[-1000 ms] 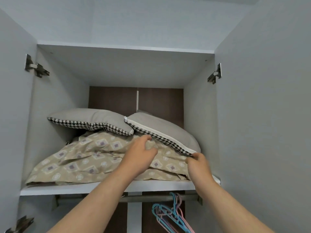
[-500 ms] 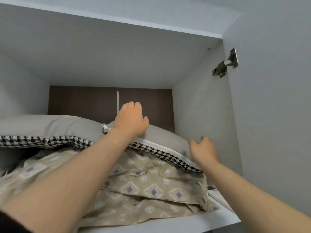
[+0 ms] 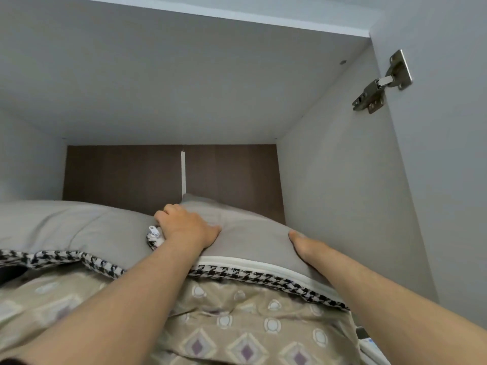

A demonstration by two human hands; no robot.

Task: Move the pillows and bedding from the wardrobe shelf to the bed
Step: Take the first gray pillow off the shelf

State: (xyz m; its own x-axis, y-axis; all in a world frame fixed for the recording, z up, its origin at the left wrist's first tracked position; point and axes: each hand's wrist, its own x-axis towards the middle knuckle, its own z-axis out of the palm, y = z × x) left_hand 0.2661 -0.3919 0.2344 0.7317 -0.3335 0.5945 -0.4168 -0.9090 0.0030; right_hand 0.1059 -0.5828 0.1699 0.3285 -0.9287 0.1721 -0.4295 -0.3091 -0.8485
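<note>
Two grey pillows with houndstooth trim lie on the top wardrobe shelf, on folded beige bedding [image 3: 237, 320] with a diamond pattern. The right pillow [image 3: 250, 233] has a white zipper along its front edge. My left hand [image 3: 184, 227] presses on that pillow's left end, fingers curled over its edge by the zipper pull. At the pillow's right end my right hand [image 3: 303, 246] grips it, with the thumb on top and the fingers hidden beyond the edge. The left pillow [image 3: 66, 225] lies beside it, untouched.
The compartment has a grey ceiling, grey side walls and a brown back panel [image 3: 126, 175]. The open right door carries a metal hinge [image 3: 382, 83]. A small object [image 3: 365, 337] sits at the shelf's right front edge.
The view has moved closer to the shelf. My left hand has settled onto the right pillow's left end and my right hand has moved from open in the air onto its right end.
</note>
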